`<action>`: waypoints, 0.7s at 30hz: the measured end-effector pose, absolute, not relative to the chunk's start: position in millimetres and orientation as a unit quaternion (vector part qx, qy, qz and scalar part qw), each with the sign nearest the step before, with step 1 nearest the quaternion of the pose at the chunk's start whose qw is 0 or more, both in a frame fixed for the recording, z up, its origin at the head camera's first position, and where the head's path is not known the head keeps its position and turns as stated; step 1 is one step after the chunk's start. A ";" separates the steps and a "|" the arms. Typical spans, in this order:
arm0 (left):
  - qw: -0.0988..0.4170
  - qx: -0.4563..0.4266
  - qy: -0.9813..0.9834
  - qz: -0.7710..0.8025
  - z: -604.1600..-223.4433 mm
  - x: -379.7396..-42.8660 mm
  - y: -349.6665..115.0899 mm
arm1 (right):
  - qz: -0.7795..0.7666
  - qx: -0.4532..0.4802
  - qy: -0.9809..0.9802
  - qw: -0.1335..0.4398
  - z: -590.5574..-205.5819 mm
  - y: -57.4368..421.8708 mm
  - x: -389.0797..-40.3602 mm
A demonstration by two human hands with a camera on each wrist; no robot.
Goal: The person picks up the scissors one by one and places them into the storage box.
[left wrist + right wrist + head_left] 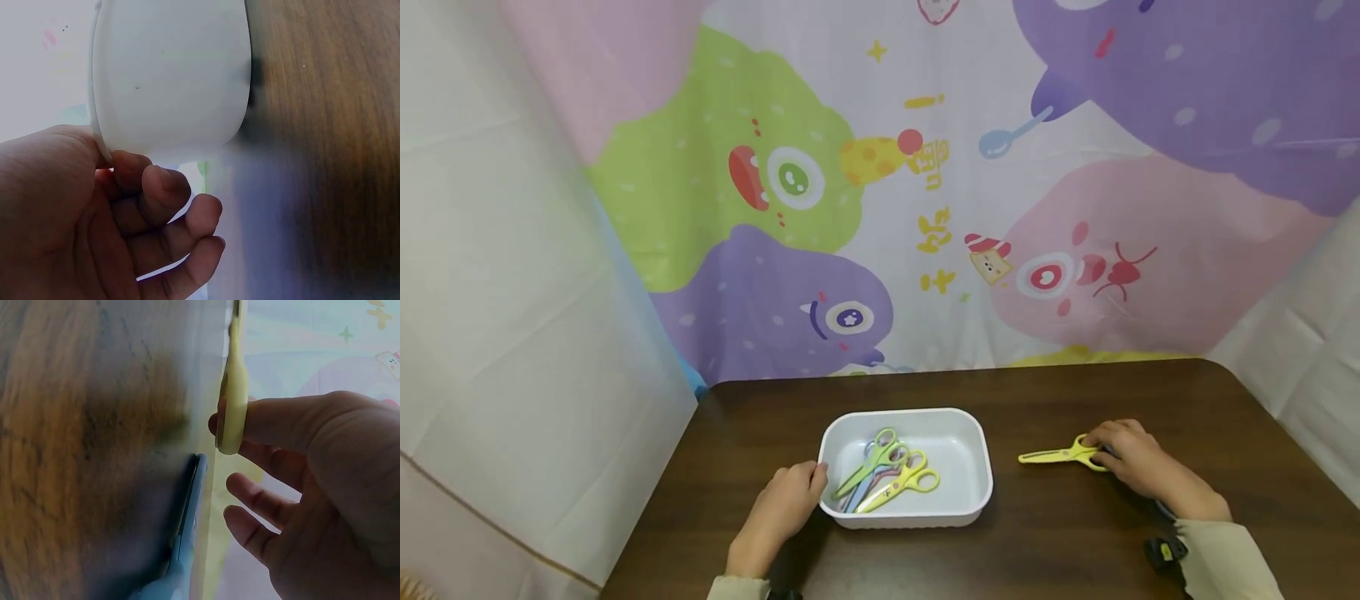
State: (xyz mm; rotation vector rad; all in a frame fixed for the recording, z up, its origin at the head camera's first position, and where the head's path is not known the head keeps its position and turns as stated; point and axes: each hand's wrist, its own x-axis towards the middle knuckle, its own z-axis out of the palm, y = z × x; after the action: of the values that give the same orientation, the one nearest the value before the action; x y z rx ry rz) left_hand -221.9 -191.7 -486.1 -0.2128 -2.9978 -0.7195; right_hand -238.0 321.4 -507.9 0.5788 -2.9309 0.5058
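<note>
At the right of the head view, the right hand [1138, 458] pinches a pair of yellow scissors [1060, 455] by the handle loops, between thumb and fingers; the blades reach left out of the grip, toward the lower centre of the frame. In the right wrist view the handle stands edge-on at upper centre, with a blue object [187, 531] below it, apart from the fingers. At lower centre of the head view, the left hand [782, 504] grips the left rim of a white tray [906, 521], where green scissors [874, 463] lie among others, left of its middle.
</note>
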 end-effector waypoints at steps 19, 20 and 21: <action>0.046 -0.087 -0.965 -0.242 -489.3 -222.4 -194.6 | 0.173 0.169 -0.969 0.054 -505.9 316.4 -238.6; 0.045 -0.087 -0.966 -0.241 -488.3 -222.4 -194.0 | 0.173 0.169 -0.969 0.056 -506.2 316.8 -238.9; 0.043 -0.086 -0.966 -0.240 -487.3 -222.4 -193.5 | 0.175 0.167 -0.969 0.056 -506.5 317.2 -239.2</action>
State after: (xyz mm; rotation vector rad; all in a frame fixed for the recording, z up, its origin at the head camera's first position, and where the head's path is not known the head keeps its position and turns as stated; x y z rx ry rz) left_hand -222.4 -193.5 -487.3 -0.2622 -2.9543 -0.7335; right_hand -239.2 317.2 -506.5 0.5082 -2.9398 0.5313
